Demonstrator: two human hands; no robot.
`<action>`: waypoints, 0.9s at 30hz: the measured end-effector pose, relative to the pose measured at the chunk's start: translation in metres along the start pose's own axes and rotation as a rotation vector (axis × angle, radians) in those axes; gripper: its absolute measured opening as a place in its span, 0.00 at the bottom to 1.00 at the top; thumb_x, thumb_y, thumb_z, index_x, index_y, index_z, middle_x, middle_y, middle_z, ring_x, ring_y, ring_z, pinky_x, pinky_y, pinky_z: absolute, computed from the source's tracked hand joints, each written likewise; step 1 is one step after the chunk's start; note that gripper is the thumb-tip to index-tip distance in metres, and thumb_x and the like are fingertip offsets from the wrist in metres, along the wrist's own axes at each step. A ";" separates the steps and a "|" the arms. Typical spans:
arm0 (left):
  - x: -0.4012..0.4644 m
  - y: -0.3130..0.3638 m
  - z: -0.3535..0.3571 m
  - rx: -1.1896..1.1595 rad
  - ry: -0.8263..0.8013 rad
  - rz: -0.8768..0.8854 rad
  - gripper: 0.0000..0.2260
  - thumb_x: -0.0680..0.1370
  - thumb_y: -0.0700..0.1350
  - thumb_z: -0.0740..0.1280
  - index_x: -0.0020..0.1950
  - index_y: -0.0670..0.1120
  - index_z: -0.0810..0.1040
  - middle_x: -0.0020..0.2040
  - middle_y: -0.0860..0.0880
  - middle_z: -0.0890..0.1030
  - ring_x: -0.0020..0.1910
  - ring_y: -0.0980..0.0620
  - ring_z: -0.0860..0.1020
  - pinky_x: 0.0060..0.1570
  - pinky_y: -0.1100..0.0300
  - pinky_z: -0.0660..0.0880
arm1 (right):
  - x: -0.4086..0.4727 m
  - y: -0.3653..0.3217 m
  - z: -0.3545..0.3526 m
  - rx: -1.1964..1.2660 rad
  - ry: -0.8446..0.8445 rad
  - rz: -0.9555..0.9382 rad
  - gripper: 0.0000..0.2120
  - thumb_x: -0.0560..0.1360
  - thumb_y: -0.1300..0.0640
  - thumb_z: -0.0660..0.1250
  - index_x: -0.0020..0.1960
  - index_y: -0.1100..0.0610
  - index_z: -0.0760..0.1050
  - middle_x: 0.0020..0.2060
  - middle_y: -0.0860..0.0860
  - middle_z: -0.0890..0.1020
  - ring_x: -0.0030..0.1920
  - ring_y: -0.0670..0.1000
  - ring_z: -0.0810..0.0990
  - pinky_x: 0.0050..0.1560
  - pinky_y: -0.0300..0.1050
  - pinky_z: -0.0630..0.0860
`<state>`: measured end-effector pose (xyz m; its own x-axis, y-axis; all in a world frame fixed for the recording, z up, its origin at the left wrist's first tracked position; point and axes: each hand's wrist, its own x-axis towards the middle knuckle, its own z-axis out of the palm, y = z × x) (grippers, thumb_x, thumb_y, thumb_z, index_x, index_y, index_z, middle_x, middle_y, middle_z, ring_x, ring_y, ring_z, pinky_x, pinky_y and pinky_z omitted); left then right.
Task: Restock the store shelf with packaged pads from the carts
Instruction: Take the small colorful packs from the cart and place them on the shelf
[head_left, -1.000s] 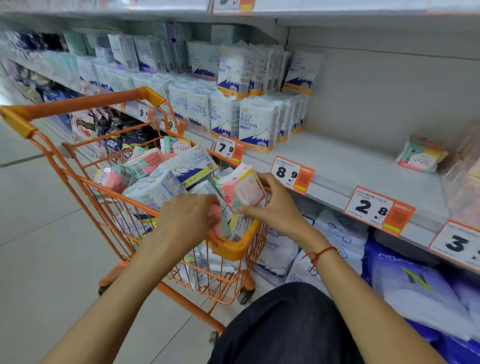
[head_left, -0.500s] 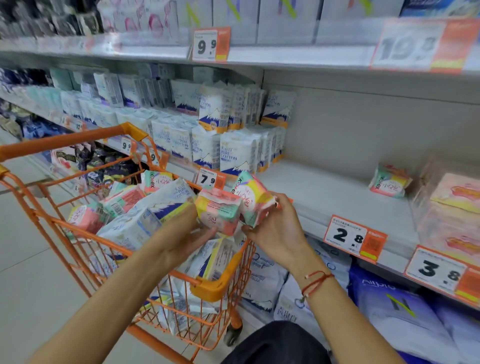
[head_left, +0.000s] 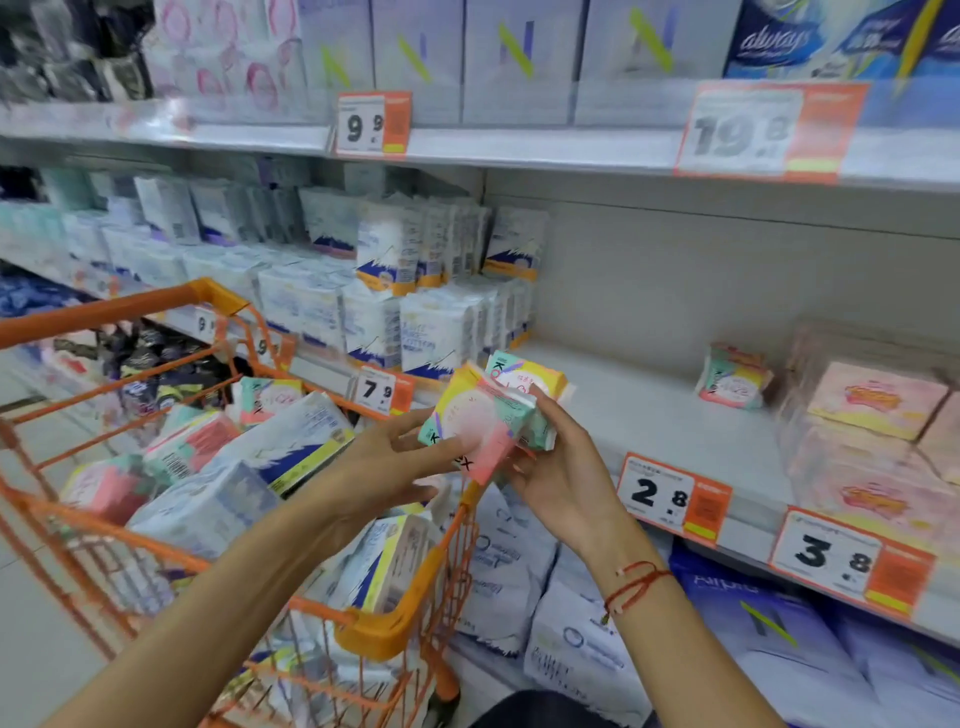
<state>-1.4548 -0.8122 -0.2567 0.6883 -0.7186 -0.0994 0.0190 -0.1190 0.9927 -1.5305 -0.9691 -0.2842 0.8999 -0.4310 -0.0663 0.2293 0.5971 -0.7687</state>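
Between my hands is a small stack of colourful pad packs (head_left: 483, 415), pink, teal and yellow, lifted above the cart's right corner. My left hand (head_left: 384, 462) grips the front pack from the left with thumb and fingers. My right hand (head_left: 556, 462) clasps the packs from the right and below. One matching pack (head_left: 732, 376) lies alone on the middle shelf (head_left: 644, 415), which has a bare stretch. The orange cart (head_left: 363, 629) below my hands holds more pink-teal packs and white packs with blue mountain prints.
White mountain-print packs (head_left: 421, 322) fill the shelf left of the gap, pink packs (head_left: 872, 415) the right. Price tags 7.9 (head_left: 382, 391), 2.8 (head_left: 670, 496) and 3.8 (head_left: 841, 558) line the shelf edge. Boxes stand on the upper shelf, large bags on the lower one.
Both hands have lifted the pad packs out of the cart and brought them together, moving up and right toward the shelf. My view has tilted upward.
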 end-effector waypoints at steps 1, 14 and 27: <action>0.007 0.003 0.005 -0.013 0.008 0.009 0.10 0.71 0.50 0.73 0.49 0.58 0.77 0.45 0.54 0.85 0.46 0.59 0.82 0.40 0.64 0.74 | -0.001 -0.005 -0.001 -0.027 0.030 -0.034 0.12 0.75 0.52 0.64 0.56 0.56 0.78 0.39 0.51 0.83 0.34 0.46 0.80 0.38 0.38 0.75; 0.187 0.015 0.137 0.168 -0.016 0.283 0.10 0.68 0.49 0.77 0.44 0.48 0.79 0.41 0.51 0.82 0.40 0.55 0.79 0.47 0.58 0.75 | -0.010 -0.117 -0.086 -1.050 0.587 -0.359 0.19 0.71 0.60 0.72 0.56 0.49 0.67 0.44 0.45 0.77 0.40 0.40 0.75 0.40 0.34 0.72; 0.232 -0.023 0.161 0.405 -0.081 0.267 0.28 0.67 0.49 0.77 0.64 0.46 0.71 0.61 0.49 0.78 0.58 0.48 0.77 0.55 0.57 0.73 | 0.051 -0.172 -0.166 -2.156 0.689 -0.037 0.31 0.69 0.54 0.73 0.69 0.55 0.67 0.65 0.57 0.72 0.66 0.58 0.70 0.62 0.47 0.70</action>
<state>-1.4126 -1.0862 -0.3134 0.5714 -0.8096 0.1344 -0.4451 -0.1682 0.8795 -1.5857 -1.2059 -0.2610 0.5734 -0.7978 0.1861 -0.8028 -0.5925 -0.0662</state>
